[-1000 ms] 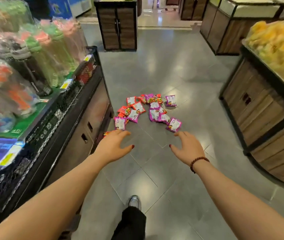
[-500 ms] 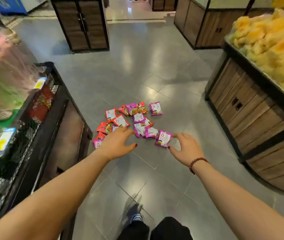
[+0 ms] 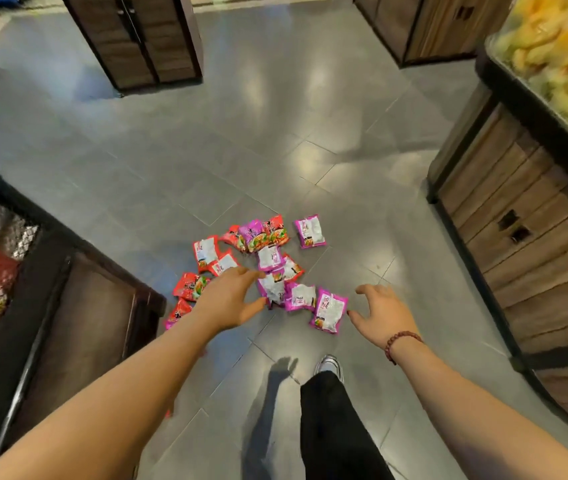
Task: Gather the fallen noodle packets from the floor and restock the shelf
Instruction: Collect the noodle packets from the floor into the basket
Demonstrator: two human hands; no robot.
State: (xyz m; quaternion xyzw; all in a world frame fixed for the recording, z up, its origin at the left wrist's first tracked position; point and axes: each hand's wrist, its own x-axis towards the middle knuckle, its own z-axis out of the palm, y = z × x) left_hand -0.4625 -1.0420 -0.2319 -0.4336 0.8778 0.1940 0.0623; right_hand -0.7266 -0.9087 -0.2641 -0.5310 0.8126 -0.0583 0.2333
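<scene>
Stepping forward since a second ago, a black trouser leg (image 3: 331, 427) now fills the lower centre, and both hands have sunk closer to the pile. Left hand (image 3: 230, 299) hovers with fingers spread and empty over the pile's near left edge. Right hand (image 3: 382, 315) is equally spread and empty, just right of the nearest magenta packet (image 3: 327, 310). Noodle packets (image 3: 268, 258) lie scattered on the grey floor (image 3: 206, 150) mid-frame, with the shelf (image 3: 78, 306) at lower left. A wooden stand (image 3: 535, 254) lines the right edge.
</scene>
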